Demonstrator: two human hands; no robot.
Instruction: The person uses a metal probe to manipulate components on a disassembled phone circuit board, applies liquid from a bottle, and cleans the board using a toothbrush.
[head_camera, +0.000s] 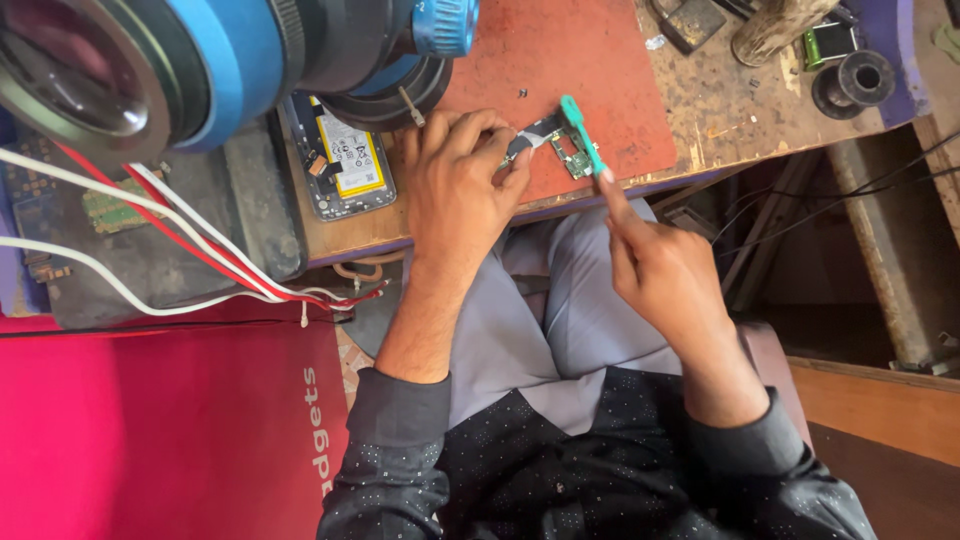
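Nearest the lens, the blue-and-black microscope head (180, 60) fills the upper left, out of focus and cut off by the frame; it hides part of the bench behind it. Red and white wires (170, 225) run from under it toward your lap.

Your left hand (455, 185) pinches a small green circuit board (572, 157) with a dark flex strip over the near edge of the red mat (560, 50). The board sits just beyond the left fingertips, which are closed on the strip end; the exact contact is hidden by your knuckles. Your right hand (665, 275) holds a green tool (583, 135), fingers closed on its near end, with the index finger stretched along it. The tool lies across the board and appears to touch it; its tip is hard to make out.

Left of the board, an opened phone (340, 160) lies face down, showing a yellow-and-white rectangular battery label; its far end is covered by the microscope. Far right on the worn wooden bench (720, 120) stand a black spool (855, 82) and a small green-wound part (828, 42), both small and indistinct. At near left a red package (160, 440) with white lettering is cut off by the frame edge.
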